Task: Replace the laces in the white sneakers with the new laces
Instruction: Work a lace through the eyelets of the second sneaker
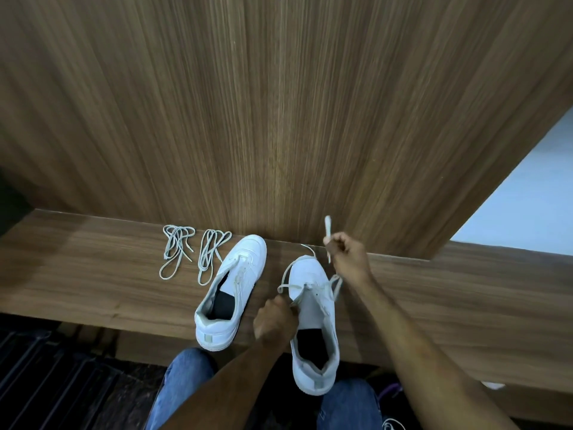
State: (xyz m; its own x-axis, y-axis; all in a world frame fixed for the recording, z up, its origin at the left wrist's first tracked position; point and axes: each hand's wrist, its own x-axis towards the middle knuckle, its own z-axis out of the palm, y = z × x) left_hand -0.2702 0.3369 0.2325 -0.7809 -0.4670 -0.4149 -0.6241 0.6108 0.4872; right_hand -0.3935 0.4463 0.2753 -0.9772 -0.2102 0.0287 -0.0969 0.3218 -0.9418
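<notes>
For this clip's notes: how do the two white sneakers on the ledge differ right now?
The left sneaker sits untouched, while the right sneaker is being worked on by both hands. The left sneaker's lace lies flat across its eyelets; the right sneaker's lace hangs loose, pulled up by the right hand, with the left hand at its eyelets. The left sneaker angles right; the right one points straight ahead. Both are white with dark insoles.

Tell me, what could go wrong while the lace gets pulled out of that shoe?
The right sneaker hangs partly over the ledge edge, so a hard tug by the right hand on the old lace might tip it off. The loose lace could also snag in an eyelet. The left hand looks like it steadies the shoe.
</notes>
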